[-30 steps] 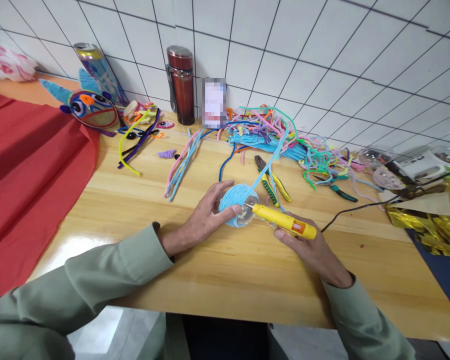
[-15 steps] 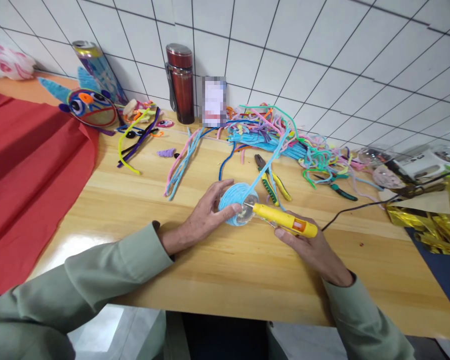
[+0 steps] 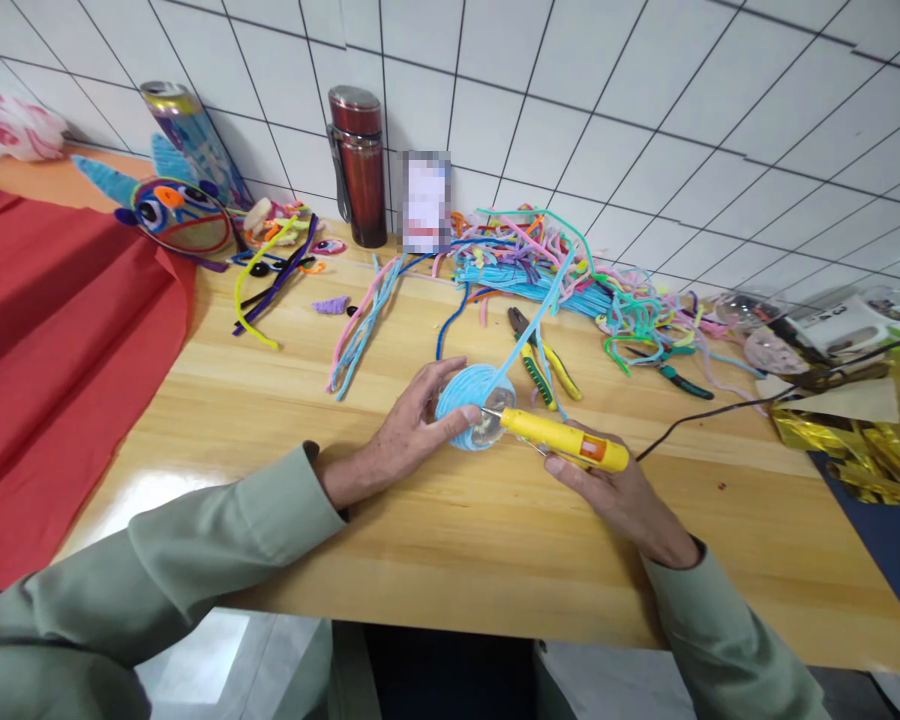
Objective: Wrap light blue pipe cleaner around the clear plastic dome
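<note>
My left hand [image 3: 431, 405] is closed round a clear rounded plastic piece [image 3: 493, 430] partly wound with light blue pipe cleaner [image 3: 471, 390]. One length of the pipe cleaner sticks out from it toward the upper right. In my right hand [image 3: 607, 485] is a yellow hot glue gun [image 3: 562, 440], its metal tip at the edge of the blue winding, close to my left thumb. The fingers under the glue gun are partly hidden. Just behind lie pliers [image 3: 544, 360] with yellow and green handles.
A heap of coloured pipe cleaners [image 3: 540, 270] lies along the wall, near a red flask [image 3: 358, 170] and a phone [image 3: 425, 200]. A black cord [image 3: 709, 415] crosses the right side. Red cloth [image 3: 67, 370] covers the left, beside a decorated face-like craft piece [image 3: 180, 215].
The glue gun and my right hand have shifted very slightly to the left, while the whole view has also moved a little. Both hands keep their hold.
</note>
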A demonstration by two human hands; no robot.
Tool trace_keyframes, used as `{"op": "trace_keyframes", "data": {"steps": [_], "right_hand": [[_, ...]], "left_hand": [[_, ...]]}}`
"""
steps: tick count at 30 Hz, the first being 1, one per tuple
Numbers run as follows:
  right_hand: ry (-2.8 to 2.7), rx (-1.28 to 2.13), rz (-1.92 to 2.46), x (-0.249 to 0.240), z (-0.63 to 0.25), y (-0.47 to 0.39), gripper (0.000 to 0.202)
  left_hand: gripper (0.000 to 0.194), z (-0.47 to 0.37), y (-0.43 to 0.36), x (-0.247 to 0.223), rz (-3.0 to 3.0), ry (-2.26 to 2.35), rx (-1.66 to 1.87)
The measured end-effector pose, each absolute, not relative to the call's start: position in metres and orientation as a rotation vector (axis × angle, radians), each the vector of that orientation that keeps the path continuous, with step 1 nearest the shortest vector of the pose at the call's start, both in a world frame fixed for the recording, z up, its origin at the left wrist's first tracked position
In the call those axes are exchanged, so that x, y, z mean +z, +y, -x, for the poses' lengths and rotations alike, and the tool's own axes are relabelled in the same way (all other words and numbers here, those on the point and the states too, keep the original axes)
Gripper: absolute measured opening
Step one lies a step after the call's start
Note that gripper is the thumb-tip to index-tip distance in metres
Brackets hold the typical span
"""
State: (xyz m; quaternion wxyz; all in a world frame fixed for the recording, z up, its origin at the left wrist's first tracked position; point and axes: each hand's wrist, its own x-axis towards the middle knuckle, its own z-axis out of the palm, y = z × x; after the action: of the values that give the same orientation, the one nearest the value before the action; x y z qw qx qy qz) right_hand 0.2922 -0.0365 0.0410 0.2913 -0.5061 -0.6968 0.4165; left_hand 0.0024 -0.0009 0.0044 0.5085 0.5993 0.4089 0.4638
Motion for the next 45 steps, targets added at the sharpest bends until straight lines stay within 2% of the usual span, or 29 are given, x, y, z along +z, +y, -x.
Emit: {"op": "trace_keyframes", "data": {"steps": [21, 29, 38, 45], "right_hand": [[-1.888, 1.092, 1.341, 0.0424, -0.2894, -0.0351, 0.031], [-1.869, 1.084, 1.311, 0.0406, -0.2885, -0.0343, 0.027], [-1.868, 1.143, 1.332, 0.0423, -0.2878, -0.0342, 0.033], [-1.887, 1.018, 1.259, 0.0364, -0.2894, -0.0318, 0.027]], "left_hand": [[0.068, -0.0022, -0.0017, 0.0056, -1.453, 0.974, 1.125], [0.071, -0.0020, -0.0009, 0.0029, -1.450, 0.992, 1.090], [0.075, -0.0028, -0.0010, 0.0032, -1.432, 0.995, 1.099], [0.071, -0.0022, -0.0003, 0.0025, -1.420, 0.976, 1.102]]}}
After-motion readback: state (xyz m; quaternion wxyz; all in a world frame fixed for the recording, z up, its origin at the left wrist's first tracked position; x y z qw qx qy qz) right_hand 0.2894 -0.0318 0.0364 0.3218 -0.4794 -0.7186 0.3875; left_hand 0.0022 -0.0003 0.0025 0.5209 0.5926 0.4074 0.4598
